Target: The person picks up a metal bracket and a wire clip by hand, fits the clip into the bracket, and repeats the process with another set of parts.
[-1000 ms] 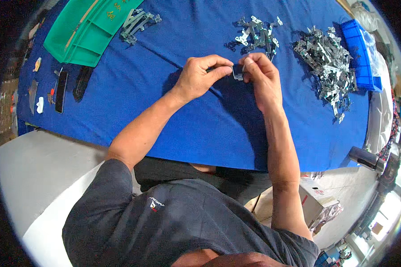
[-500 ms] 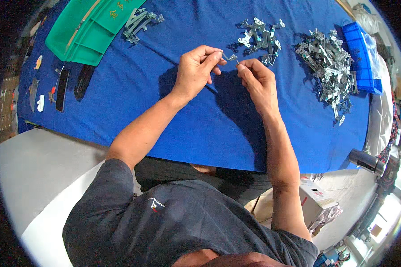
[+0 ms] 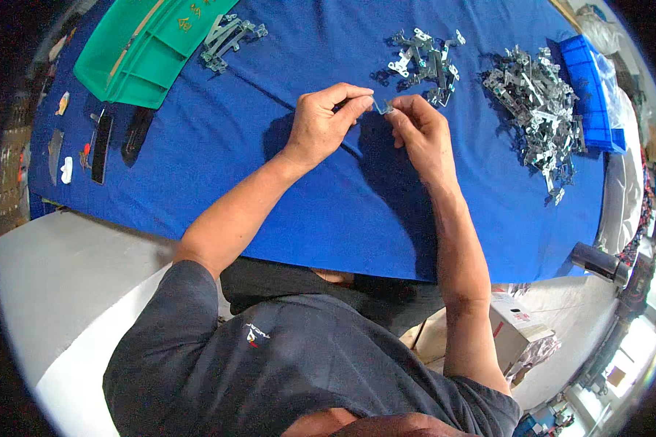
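Between my two hands, above the blue cloth [image 3: 299, 218], is a small bent metal bracket [image 3: 380, 109]. My left hand [image 3: 324, 121] pinches one end of it between thumb and forefinger. The other end is pinched in the fingertips of my right hand [image 3: 420, 130]. Much of the bracket is hidden by my fingers. Beyond my right hand lies a small, loose group of metal brackets [image 3: 434, 62]. A large heap of similar brackets [image 3: 536, 109] lies farther right, and a few more brackets [image 3: 228, 40] rest at the far left, beside a green bin.
The green plastic bin [image 3: 149, 69] stands at the far left. A phone [image 3: 102, 149], a dark elongated object [image 3: 136, 135] and a small white item [image 3: 66, 170] lie at the left. At right are a blue crate [image 3: 587, 95] and a dark cylinder [image 3: 599, 264] by the table edge.
My left fingertips have moved slightly right, with the fingers now closer together. The bracket has turned between my hands. Both forearms stay nearly in place.
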{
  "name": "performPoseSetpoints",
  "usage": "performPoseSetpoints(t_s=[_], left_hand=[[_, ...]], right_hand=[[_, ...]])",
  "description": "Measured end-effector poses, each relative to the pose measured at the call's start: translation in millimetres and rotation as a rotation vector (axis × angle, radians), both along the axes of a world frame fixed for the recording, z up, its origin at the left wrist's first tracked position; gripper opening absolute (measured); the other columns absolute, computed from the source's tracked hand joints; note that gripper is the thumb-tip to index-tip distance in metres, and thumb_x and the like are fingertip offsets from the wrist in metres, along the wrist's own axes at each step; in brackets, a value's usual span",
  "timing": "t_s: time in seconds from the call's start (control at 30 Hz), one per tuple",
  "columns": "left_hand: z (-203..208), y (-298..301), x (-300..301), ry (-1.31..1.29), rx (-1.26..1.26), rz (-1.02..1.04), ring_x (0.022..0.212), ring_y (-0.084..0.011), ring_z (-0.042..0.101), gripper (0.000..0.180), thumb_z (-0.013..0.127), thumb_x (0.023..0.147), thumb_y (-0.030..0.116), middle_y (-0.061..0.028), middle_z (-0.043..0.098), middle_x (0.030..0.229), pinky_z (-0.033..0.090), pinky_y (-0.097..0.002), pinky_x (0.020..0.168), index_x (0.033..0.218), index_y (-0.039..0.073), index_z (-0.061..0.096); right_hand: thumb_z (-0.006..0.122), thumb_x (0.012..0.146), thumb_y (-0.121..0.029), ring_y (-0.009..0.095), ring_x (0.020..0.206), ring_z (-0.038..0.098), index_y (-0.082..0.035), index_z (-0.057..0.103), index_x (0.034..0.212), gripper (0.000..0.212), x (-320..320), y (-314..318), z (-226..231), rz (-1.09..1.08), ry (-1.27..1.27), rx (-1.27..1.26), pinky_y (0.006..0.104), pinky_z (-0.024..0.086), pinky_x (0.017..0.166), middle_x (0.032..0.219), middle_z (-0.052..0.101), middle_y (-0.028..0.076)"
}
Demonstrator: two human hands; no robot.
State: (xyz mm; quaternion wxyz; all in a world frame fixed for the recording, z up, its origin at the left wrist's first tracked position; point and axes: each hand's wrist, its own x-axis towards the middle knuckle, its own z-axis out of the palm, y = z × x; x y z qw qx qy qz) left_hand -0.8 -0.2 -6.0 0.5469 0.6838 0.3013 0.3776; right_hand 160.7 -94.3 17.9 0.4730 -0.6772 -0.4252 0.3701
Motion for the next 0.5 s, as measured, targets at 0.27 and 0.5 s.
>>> performPoseSetpoints(t_s=[0.27,0.5], left_hand=[[4,1,-5,0.06,0.048,-0.131,0.071,-0.0054,0.061,0.018,0.068,0.094,0.013,-0.0029,0.073,0.088,0.05,-0.0216,0.062,0.108,0.003,0.073],[10,-3,-2,0.04,-0.099,-0.122,0.07,-0.007,0.063,0.017,0.068,0.094,0.013,-0.0034,0.073,0.086,0.051,-0.0231,0.063,0.106,0.004,0.074]], right_hand=[[0.06,0.099,-0.02,0.005,0.058,0.05,-0.003,0.067,0.101,0.018,11,-2,4,0.102,0.439,-0.059,0.0218,0.039,0.052,0.07,0.057,-0.003],[0.061,0.099,-0.021,0.003,0.06,0.046,-0.005,0.065,0.097,0.017,-4,1,-3,-0.066,0.293,0.149,0.0205,0.036,0.051,0.074,0.058,-0.004]])
